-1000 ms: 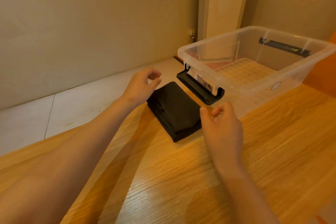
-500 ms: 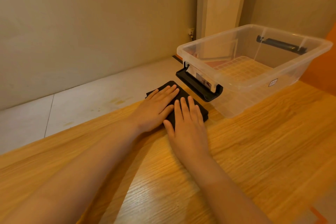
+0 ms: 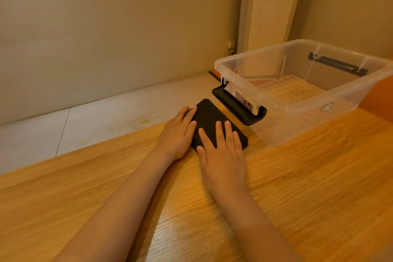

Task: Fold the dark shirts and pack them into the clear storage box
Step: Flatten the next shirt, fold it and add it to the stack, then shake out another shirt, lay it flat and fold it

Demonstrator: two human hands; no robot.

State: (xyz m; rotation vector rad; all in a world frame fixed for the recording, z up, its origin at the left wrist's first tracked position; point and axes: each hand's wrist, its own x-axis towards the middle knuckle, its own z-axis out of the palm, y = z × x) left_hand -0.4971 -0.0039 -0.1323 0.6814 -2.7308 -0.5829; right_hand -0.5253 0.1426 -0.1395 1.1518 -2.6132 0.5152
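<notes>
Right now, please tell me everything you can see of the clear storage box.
The clear storage box is transparent plastic, rectangular, open-topped and looks empty; a grid shows on its floor. A black handle hangs outward at its near end, a second handle lies against the far end. A white label sits on its side wall. It stands upright on the wooden table.

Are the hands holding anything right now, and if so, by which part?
Nothing is gripped. Both lie flat on the folded shirt: the left hand on its left edge, the right hand on its near end.
</notes>
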